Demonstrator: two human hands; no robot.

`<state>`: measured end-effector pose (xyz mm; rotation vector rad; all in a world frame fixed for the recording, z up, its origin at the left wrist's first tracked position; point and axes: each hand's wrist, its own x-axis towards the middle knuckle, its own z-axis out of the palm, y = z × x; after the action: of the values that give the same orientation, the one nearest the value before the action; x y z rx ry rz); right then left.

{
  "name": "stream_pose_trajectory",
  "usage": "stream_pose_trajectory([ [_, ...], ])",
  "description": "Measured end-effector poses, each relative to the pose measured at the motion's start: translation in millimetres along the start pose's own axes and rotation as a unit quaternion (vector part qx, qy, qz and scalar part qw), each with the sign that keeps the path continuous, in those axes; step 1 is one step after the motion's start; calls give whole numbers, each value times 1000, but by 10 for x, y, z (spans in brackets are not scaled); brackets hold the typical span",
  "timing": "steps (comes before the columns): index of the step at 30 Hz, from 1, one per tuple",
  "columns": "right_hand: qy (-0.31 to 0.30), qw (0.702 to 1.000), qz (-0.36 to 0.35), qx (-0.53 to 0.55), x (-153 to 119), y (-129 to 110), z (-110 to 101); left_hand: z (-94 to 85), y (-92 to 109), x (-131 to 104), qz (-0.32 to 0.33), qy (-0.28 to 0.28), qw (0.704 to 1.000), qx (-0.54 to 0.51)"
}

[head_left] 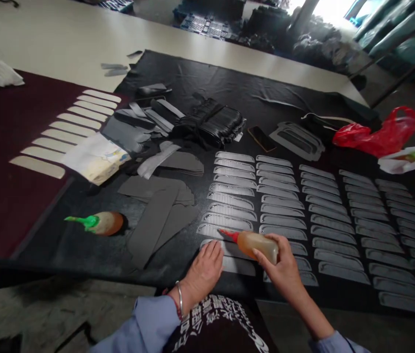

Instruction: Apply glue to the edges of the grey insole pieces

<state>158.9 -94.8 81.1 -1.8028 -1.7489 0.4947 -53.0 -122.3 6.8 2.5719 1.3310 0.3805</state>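
Note:
My right hand (284, 267) is closed around a squeeze bottle (249, 244) holding amber liquid. The bottle is tilted on its side, its red nozzle pointing left, close above a grey strip (225, 230) in the nearest column. My left hand (204, 268) lies with its fingers stretched out on the left end of another grey strip (240, 250). One more strip (242, 266) is just below, nearer the table edge. Several strips carry a shiny line along their rounded upper edges. Whether the nozzle tip touches a strip, I cannot tell.
Several columns of grey strips (334, 230) cover the right side. Left of my hands are stacked grey pieces (156, 211) and a green-nozzled bottle (109, 223). Farther back are a tied black bundle (210, 120), a phone (262, 138) and a red plastic bag (379, 132).

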Motion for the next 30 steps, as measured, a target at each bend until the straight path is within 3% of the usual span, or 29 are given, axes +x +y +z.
stream_pose_trajectory([
  [5, -33, 997, -75, -7, 2, -138, 7, 27, 45, -94, 51, 13, 999, -1],
  [10, -84, 988, -130, 1, -50, -269, -3, 82, 54, -188, 76, -16, 997, -3],
  [17, -131, 983, -125, 10, -96, -359, 122, 46, 63, -177, 64, -55, 996, -41],
  [30, -104, 982, -156, -9, -102, -370, 130, 33, 67, -131, 85, -34, 996, -6],
])
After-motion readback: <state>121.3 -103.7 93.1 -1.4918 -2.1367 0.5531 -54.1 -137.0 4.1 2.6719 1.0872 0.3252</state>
